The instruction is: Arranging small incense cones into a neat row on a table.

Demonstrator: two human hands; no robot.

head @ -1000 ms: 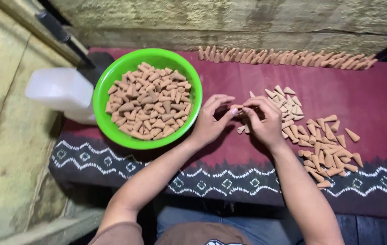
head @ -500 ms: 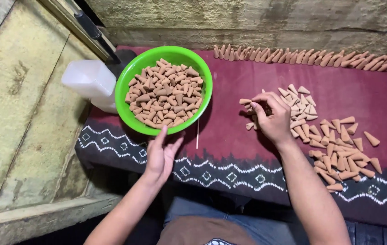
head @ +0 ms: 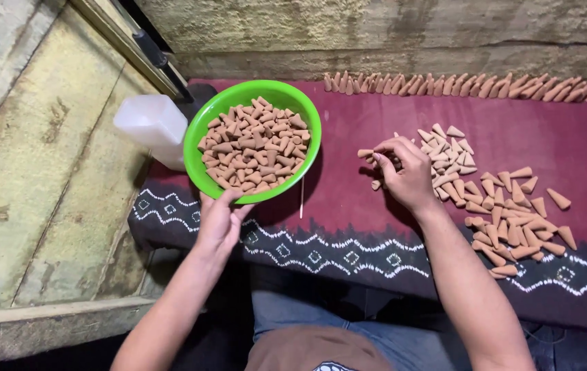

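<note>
A bright green bowl (head: pixel 307 113) full of small tan clay cones sits on a maroon patterned cloth (head: pixel 355 137). My left hand (head: pixel 218 221) grips the bowl's near rim from below, fingers curled on the edge. My right hand (head: pixel 403 172) rests on the cloth at the left end of a loose pile of cones (head: pixel 496 199), fingers bent around a few of them. A thin stick (head: pixel 301 199) lies on the cloth between the bowl and my right hand.
A row of cones (head: pixel 458 84) lines the far edge of the cloth against a rough stone wall. A white plastic container (head: pixel 150 124) stands left of the bowl. Weathered wooden boards (head: pixel 39 178) lie to the left. My knees show below.
My left hand left the right hand, dropped to the near side of the bowl and took hold of its rim. The right hand stayed at the cone pile.
</note>
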